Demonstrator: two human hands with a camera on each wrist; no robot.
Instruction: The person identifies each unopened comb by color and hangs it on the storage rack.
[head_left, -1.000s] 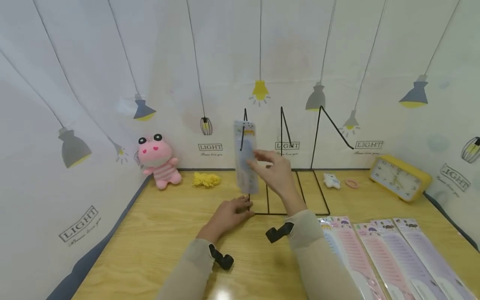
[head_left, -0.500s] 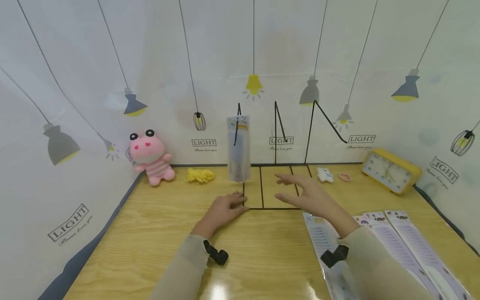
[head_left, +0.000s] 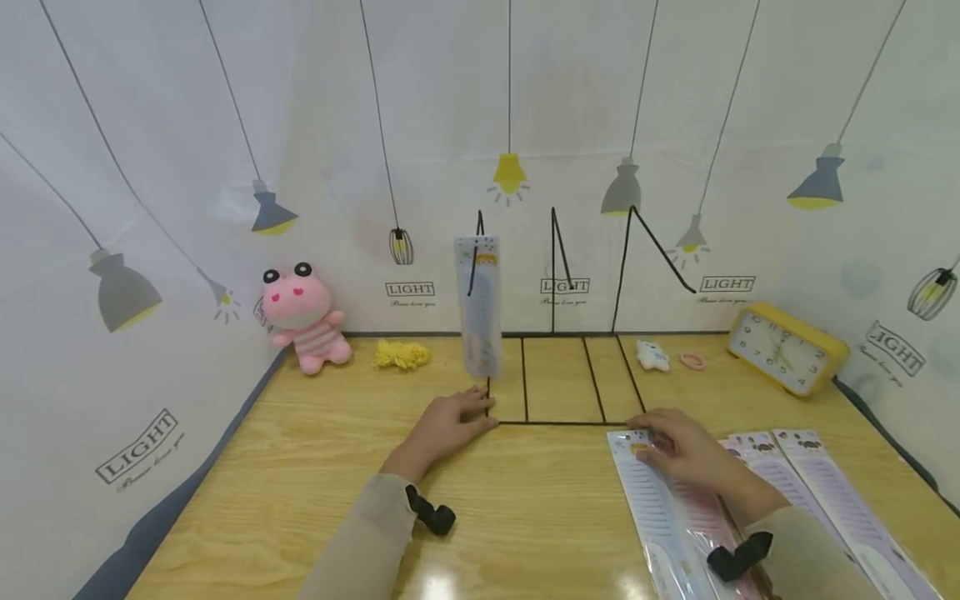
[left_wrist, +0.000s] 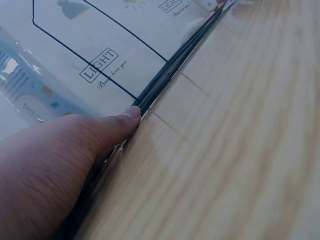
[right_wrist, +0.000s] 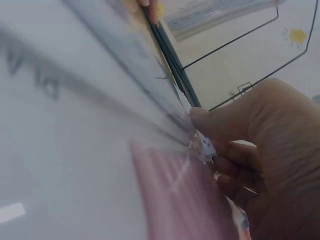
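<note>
A black wire rack with upright hooks stands against the back wall. From its left hook hangs a long blue plastic packet. My left hand grips the rack's front left corner, its thumb along the wire. My right hand is at the top end of a flat blue packet, thumb and fingers pinching its edge. A pink packet lies beside it, partly under that hand. In the right wrist view, pink stripes show close below the curled fingers; the pinched edge is partly hidden.
More lilac packets lie at the right. Along the back are a pink plush toy, yellow yarn, a small white toy, a pink ring and a yellow clock. The rack's middle and right hooks bear nothing.
My right hand has let go of the hanging packet and moved right and down to the packets on the table. My left hand has stayed at the rack's corner.
</note>
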